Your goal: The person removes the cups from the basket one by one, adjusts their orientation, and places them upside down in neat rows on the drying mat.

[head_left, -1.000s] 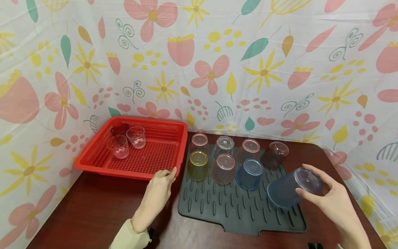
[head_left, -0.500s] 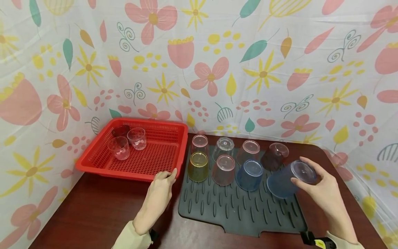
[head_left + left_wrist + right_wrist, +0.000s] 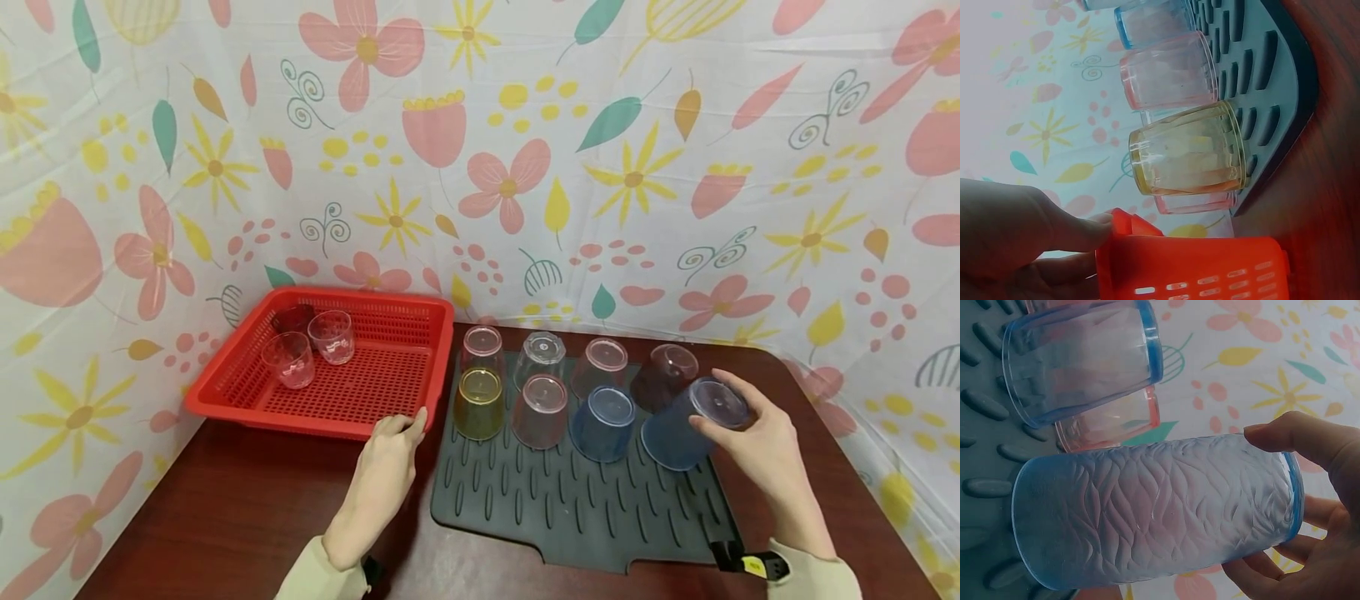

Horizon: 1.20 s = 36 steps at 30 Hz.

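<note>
My right hand (image 3: pixel 757 433) grips a tall blue tumbler (image 3: pixel 1160 512) near its base, thumb on one side and fingers on the other. The tumbler is upside down, its mouth close over the dark grey drying mat (image 3: pixel 555 517), beside a shorter blue glass (image 3: pixel 602 423). In the right wrist view its wall shows a wavy raised pattern. At the front right corner of a red plastic basket (image 3: pixel 315 423), my left hand (image 3: pixel 386 475) holds the rim. The left wrist view shows the thumb (image 3: pixel 1079 231) over that rim, with fingers below it.
Several upturned glasses stand in two rows on the mat, among them a yellow one (image 3: pixel 480 404), a pink one (image 3: pixel 540 412) and a dark one (image 3: pixel 664 377). Two clear glasses (image 3: pixel 289 362) and a dark red one (image 3: pixel 293 317) are inside the basket. A flowered cloth (image 3: pixel 510 183) hangs behind.
My right hand has carried the tall blue tumbler leftward and toward the back, bringing it in line with the front row of glasses. The left hand stays at the basket corner.
</note>
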Tool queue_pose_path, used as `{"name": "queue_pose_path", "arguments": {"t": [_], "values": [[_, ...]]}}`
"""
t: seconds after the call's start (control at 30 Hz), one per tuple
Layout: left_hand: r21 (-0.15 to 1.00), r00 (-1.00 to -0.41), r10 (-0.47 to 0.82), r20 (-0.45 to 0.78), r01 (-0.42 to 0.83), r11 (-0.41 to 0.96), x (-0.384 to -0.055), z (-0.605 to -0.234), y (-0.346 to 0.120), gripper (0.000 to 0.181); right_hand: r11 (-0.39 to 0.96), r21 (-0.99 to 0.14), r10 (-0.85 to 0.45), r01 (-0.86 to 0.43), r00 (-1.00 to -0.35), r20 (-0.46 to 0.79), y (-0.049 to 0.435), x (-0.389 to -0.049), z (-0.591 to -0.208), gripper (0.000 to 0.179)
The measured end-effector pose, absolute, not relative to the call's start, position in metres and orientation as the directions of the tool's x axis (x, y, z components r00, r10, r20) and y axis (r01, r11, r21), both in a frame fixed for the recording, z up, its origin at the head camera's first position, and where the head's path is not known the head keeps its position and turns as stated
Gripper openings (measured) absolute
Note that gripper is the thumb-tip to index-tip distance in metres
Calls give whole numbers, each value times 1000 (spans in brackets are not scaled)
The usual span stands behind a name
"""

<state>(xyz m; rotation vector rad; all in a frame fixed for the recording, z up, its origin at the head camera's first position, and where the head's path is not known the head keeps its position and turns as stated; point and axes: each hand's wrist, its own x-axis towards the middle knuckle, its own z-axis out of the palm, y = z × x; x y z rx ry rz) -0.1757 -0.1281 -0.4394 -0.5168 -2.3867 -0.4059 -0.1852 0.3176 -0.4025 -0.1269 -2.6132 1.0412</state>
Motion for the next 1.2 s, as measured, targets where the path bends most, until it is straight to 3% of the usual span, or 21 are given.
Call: {"name": "queue_pose_path", "arguments": {"t": [0.77,1.2], "values": [[133,-692,245,680,444,886,-177,-440,-127,35,690,-715,106,-117,-960,260,318,-203,-415,73],[137,-710,243,661,432,891,-175,-442,-126,39,673,-735,107,-81,-973,205,316,-195,-416,86]]}}
